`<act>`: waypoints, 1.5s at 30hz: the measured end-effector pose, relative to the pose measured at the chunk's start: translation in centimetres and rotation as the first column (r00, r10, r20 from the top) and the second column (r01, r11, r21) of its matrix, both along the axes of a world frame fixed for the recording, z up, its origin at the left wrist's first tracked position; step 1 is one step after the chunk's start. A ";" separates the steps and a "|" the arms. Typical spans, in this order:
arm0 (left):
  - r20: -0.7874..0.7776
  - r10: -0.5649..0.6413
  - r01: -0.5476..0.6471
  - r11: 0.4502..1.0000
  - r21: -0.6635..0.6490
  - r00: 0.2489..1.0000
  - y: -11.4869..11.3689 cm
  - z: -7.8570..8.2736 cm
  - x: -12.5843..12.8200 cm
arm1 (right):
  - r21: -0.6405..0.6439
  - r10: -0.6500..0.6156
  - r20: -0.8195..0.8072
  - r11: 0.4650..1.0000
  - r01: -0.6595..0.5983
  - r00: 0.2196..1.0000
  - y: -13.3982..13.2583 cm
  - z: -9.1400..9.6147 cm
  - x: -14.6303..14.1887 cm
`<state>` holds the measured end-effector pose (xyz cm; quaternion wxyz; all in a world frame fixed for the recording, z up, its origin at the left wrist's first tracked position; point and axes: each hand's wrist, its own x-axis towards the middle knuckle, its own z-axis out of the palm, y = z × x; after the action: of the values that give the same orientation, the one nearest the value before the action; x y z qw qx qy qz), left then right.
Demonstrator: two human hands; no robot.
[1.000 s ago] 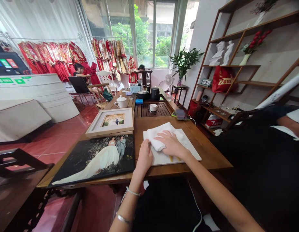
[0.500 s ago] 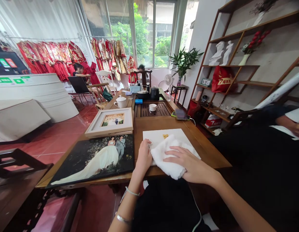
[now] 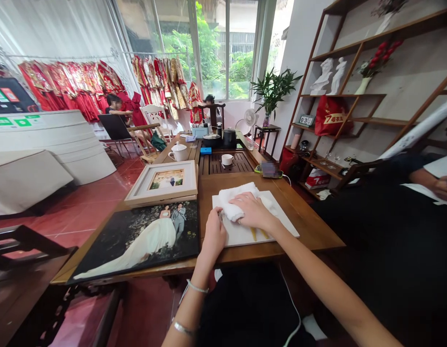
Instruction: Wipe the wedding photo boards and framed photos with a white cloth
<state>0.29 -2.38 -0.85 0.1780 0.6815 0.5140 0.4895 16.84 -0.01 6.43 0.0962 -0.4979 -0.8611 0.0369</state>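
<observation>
A flat white board (image 3: 286,227) lies on the wooden table, with yellow marks showing on its near part below my right forearm. My right hand (image 3: 254,211) presses a bunched white towel (image 3: 231,198) onto the upper left of the board, its fingers curled over the cloth. At the board's left edge, my left hand (image 3: 214,230) grips the rim with bent fingers. Part of the board's picture is hidden under the towel and my right arm. Just left of my left hand lies a dark wedding photo panel (image 3: 136,241).
Behind the panel sits a light framed photo (image 3: 136,190). Farther back are a white lidded cup (image 3: 179,152), a small white cup (image 3: 227,159) on a slatted tea tray (image 3: 241,166), and a phone (image 3: 268,168) with a cable. Another person's arm (image 3: 431,182) is at right.
My right hand has slid the towel away from me and left across the board, uncovering yellow marks on the near part. My left hand has stayed at the board's edge.
</observation>
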 end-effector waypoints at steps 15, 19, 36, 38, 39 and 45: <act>0.069 0.036 -0.039 0.998 0.045 0.997 -0.7 0.8 0.5 | 0.038 0.342 -0.036 0.940 -0.340 0.939 -3.5 0.3 0.2; 0.100 -0.003 0.007 0.999 -0.037 0.995 -0.8 1.1 0.5 | 0.069 0.347 -0.063 0.937 -0.342 0.936 -6.8 -0.1 2.5; -0.065 0.000 0.000 1.000 -0.002 0.998 -0.5 0.2 0.5 | 0.160 -0.198 -0.149 0.962 0.221 0.969 -1.9 -3.7 8.6; -0.077 0.003 0.000 1.000 0.030 0.997 -0.3 -0.2 0.5 | 0.116 -0.181 -0.157 0.973 0.200 0.971 -0.1 -3.6 8.8; -0.079 0.005 -0.002 0.999 0.043 0.997 -0.3 -0.3 0.5 | 0.096 -0.167 -0.158 0.978 0.183 0.973 0.6 -3.5 8.9; -0.098 -0.002 0.004 1.000 0.023 0.995 -0.2 -0.5 0.5 | 0.026 -0.064 -0.141 0.997 0.068 0.988 1.9 -3.8 9.9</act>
<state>0.79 -2.60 -1.34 0.1456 0.7074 0.5155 0.4612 26.75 1.84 2.66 0.1652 -0.5209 -0.8357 0.0551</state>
